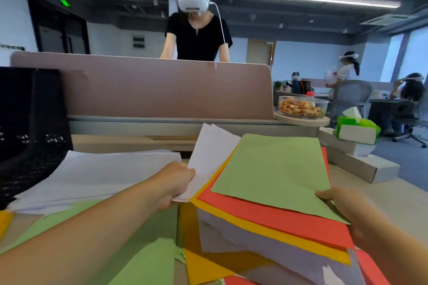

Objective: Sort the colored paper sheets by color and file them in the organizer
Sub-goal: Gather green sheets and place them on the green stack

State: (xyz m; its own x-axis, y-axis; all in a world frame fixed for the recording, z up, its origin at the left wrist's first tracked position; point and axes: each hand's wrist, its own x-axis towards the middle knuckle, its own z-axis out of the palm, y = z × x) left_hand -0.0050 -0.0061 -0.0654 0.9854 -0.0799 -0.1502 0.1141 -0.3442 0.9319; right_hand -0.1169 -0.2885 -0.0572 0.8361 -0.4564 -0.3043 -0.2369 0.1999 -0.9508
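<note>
Desk [382,199]: white sheets [209,152] between left fingers [188,173]

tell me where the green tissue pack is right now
The green tissue pack sits at the far right of the head view, atop white cardboard boxes, just right of the glass bowl of nuts.

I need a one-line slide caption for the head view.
Left hand pinches white sheets while right hand holds the mixed stack topped by a green sheet.

The left hand [176,183] and right hand [347,211] are bare, like both forearms, sleeveless to the frame's edge.
</note>
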